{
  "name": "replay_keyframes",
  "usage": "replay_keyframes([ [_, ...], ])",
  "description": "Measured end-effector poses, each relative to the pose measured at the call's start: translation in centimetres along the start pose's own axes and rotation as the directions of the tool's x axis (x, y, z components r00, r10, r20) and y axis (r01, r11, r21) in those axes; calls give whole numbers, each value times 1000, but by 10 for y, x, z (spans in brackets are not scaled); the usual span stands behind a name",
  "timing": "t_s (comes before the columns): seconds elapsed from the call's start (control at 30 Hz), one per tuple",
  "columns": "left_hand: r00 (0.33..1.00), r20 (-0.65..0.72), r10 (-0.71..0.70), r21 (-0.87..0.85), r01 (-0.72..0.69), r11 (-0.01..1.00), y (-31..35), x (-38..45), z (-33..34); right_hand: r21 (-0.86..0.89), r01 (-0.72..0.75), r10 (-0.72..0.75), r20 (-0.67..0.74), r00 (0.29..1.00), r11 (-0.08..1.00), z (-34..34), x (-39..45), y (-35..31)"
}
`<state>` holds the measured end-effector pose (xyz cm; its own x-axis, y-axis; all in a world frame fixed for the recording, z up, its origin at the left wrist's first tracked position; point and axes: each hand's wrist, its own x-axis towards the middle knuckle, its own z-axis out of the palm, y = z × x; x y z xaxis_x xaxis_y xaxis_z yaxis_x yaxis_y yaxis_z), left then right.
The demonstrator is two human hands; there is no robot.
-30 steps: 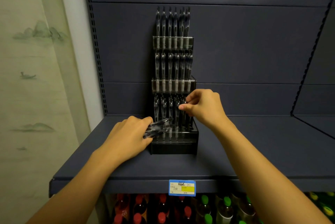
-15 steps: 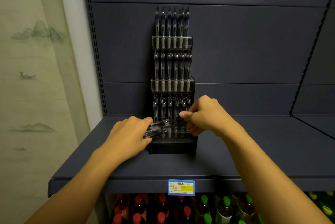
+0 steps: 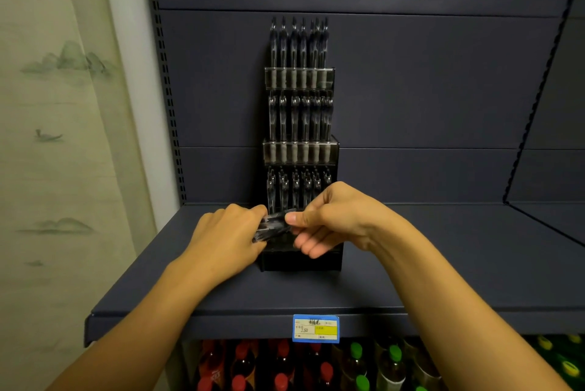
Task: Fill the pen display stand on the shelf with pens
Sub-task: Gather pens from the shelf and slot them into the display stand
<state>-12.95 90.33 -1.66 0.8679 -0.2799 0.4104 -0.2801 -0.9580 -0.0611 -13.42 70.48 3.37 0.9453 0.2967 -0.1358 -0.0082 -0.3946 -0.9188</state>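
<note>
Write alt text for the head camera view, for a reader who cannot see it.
Two bare hands meet in front of a tiered black pen display stand on a dark blue shelf: the left hand holds a bundle of pens, and the right hand pinches its end. Pens stand in all three tiers; a price label hangs on the shelf edge above bottles.

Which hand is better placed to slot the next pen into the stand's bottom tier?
Right. The right hand already pinches the tip of the pen bundle directly in front of the stand and its bottom tier, while the left hand grips that bundle and serves as the supply.
</note>
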Motion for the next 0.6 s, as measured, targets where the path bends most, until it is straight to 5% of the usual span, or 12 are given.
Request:
replay_keyframes([
  [0.4,1000,15,-22,-87,24,996,-10,-3,3,115,55,-41,-120,992,992,-17,1,1],
  [0.6,999,13,-44,-85,45,995,-15,-6,5,339,201,-111,-267,957,919,-44,-1,-1],
])
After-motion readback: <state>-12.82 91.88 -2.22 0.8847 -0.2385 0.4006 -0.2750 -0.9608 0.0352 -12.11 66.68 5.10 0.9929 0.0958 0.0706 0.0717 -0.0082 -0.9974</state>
